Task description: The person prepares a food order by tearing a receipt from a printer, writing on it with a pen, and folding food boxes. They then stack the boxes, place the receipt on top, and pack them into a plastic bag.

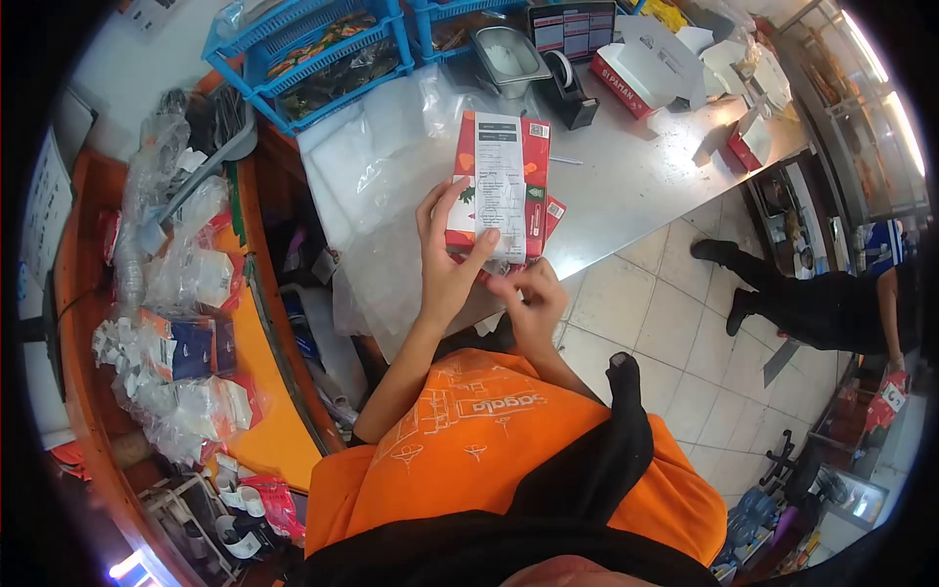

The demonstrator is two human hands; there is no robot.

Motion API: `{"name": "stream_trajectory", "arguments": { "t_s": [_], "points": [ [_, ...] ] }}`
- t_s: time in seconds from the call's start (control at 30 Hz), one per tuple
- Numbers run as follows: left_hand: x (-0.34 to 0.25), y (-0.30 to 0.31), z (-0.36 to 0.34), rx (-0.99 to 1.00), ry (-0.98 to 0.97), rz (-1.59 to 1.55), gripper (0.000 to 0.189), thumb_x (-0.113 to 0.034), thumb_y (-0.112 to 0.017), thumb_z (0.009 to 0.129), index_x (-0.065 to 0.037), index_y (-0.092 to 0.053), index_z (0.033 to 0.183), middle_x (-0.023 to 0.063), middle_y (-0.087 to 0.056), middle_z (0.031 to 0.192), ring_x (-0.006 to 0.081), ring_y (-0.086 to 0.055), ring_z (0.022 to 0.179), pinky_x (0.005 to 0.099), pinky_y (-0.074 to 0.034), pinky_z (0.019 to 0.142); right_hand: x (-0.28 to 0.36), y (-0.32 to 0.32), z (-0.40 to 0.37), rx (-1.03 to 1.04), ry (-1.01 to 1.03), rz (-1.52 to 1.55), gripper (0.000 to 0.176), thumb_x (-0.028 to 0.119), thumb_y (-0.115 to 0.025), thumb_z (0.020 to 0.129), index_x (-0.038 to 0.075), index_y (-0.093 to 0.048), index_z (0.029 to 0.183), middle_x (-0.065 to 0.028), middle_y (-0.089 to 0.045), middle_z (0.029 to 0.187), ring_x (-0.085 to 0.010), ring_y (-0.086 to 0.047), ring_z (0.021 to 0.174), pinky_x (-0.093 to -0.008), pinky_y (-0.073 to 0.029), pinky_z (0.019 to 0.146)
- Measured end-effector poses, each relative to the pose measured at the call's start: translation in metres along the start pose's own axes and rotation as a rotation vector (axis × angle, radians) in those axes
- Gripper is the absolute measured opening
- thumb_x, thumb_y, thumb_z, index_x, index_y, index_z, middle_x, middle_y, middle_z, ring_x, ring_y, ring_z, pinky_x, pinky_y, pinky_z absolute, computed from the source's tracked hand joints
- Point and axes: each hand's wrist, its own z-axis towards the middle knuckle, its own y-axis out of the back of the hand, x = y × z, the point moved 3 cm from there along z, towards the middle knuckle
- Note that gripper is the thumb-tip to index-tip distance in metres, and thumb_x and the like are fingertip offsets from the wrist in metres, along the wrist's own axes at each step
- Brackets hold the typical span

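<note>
A red and white cardboard food box (537, 161) is at the front of the metal table, with a long printed receipt (499, 181) lying along its top. My left hand (450, 235) grips the box at its left side, the thumb pressing on the lower part of the receipt. Under its right edge the corner of another red box (555, 212) shows. Just below the box, my right hand (533, 298) is closed in a pinch close to some clear plastic; what sits between its fingertips is hidden.
Clear plastic bags (367, 186) spread over the metal table (641, 186). Behind are blue baskets (323, 59), a steel container (509, 59), a tape dispenser (572, 98) and an open red and white box (636, 83). Wrapped packs (191, 342) line the left shelf. A person (831, 303) stands right.
</note>
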Motion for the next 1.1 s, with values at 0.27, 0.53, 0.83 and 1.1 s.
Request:
{"name": "stream_trajectory", "arguments": {
  "t_s": [0.27, 0.53, 0.83, 1.1],
  "points": [
    [0.003, 0.001, 0.000, 0.023, -0.039, 0.023, 0.061, -0.015, -0.069, 0.083, -0.007, -0.043, 0.137, 0.0149, -0.031, 0.140, 0.0274, -0.033, 0.132, 0.0367, -0.036, 0.105, -0.034, 0.005, 0.003, -0.211, -0.520, -0.050, 0.022, 0.012, -0.081, 0.073, -0.002, -0.066, 0.067, 0.0019, -0.057, 0.059, -0.0036, -0.041, 0.052, -0.0213, -0.032, 0.048],
    [0.014, 0.007, 0.016, 0.302, 0.332, -0.365, 0.071, -0.018, -0.074, 0.080, 0.000, -0.038, 0.139, 0.0141, -0.050, 0.133, 0.0214, -0.050, 0.121, 0.0327, -0.039, 0.101, -0.043, 0.026, 0.009, -0.064, -0.224, -0.073, 0.025, 0.015, -0.070, 0.084, 0.001, -0.060, 0.103, -0.0073, -0.065, 0.099, -0.0123, -0.056, 0.079, -0.0275, -0.044, 0.069],
    [0.016, 0.031, 0.030, 0.702, 0.392, -0.243, 0.079, -0.026, -0.070, 0.082, 0.003, -0.031, 0.144, 0.0153, -0.049, 0.136, 0.0230, -0.044, 0.128, 0.0337, -0.032, 0.108, 0.001, 0.013, -0.027, -0.142, -0.711, 0.546, 0.075, 0.045, -0.049, 0.094, 0.004, -0.017, 0.148, -0.0102, -0.027, 0.150, -0.0264, -0.028, 0.136, -0.0389, -0.021, 0.110],
    [0.047, -0.016, 0.038, 0.804, 0.618, -0.155, 0.089, -0.072, -0.014, 0.091, -0.005, -0.034, 0.145, 0.0199, -0.040, 0.144, 0.0273, -0.037, 0.134, 0.0357, -0.025, 0.111, -0.016, 0.015, 0.013, -0.154, -0.851, 0.610, 0.074, 0.027, -0.070, 0.078, 0.013, -0.030, 0.139, -0.0055, -0.054, 0.122, -0.0190, -0.053, 0.114, -0.0327, -0.044, 0.084]
  ]
}}
